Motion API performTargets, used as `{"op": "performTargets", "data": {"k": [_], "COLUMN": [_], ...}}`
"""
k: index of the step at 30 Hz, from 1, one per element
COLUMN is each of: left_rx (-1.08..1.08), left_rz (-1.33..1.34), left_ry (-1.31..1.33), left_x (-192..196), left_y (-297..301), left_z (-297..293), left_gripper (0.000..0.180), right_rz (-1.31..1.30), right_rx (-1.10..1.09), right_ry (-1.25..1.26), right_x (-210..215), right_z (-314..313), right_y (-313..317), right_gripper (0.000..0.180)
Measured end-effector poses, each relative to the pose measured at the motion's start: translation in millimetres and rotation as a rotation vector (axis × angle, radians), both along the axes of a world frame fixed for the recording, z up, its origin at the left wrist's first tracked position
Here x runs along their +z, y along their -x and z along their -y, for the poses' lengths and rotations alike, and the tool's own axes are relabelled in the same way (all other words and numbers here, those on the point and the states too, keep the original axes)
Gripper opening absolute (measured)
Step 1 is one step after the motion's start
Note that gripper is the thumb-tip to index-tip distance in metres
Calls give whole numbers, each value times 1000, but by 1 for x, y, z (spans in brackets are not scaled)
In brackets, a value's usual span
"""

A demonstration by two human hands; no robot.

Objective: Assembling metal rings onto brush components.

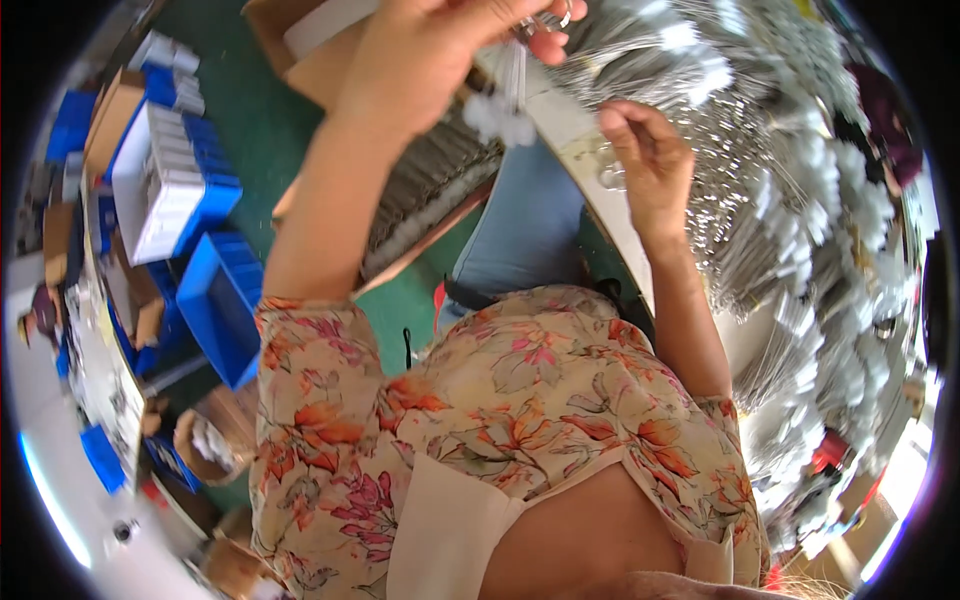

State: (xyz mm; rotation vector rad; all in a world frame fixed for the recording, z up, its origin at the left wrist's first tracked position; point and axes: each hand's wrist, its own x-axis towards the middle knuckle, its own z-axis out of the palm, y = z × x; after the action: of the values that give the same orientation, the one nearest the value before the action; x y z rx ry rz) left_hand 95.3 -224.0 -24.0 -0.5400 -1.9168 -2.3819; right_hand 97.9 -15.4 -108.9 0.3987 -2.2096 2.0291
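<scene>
My left hand [430, 60] is raised at the top middle, its fingers closed around the metal loop ends of a few thin wire brushes. White fluffy tips of these brushes [500, 122] hang below the hand, over a cardboard box [430, 240] packed with more of the same kind. To its right, my right hand [655, 165] hovers by the table edge with thumb and fingers drawn together. Whether anything sits in that pinch I cannot make out. Beside it lie small clear or metal rings [610, 178]. Past the right hand spreads a big heap of wire brushes [730, 170].
The white table edge [615, 215] runs along my right side, heaped with brushes. My leg in blue jeans [525, 220] is between box and table. Blue bins [222, 300] and a white and blue crate [160, 190] stand at the left. An open carton [300, 45] is behind my left arm.
</scene>
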Motion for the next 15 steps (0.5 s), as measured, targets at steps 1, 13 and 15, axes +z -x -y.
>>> {"op": "performTargets", "data": {"k": [1,13,15], "left_rx": [-72,-421,-472], "left_rz": [-8,306,389], "left_ry": [1,1521,1508], "left_x": [-3,-306,-353], "left_y": [0,-39,-51], "left_z": [19,79,82], "left_gripper": [23,19,20], "right_rz": [23,-183,-205], "right_rx": [-13,196,184], "right_ry": [-160,-646,-659], "right_x": [-7,-55,-59], "right_z": [-8,6,2], "right_y": [0,-14,-13], "right_gripper": [17,7,6]}}
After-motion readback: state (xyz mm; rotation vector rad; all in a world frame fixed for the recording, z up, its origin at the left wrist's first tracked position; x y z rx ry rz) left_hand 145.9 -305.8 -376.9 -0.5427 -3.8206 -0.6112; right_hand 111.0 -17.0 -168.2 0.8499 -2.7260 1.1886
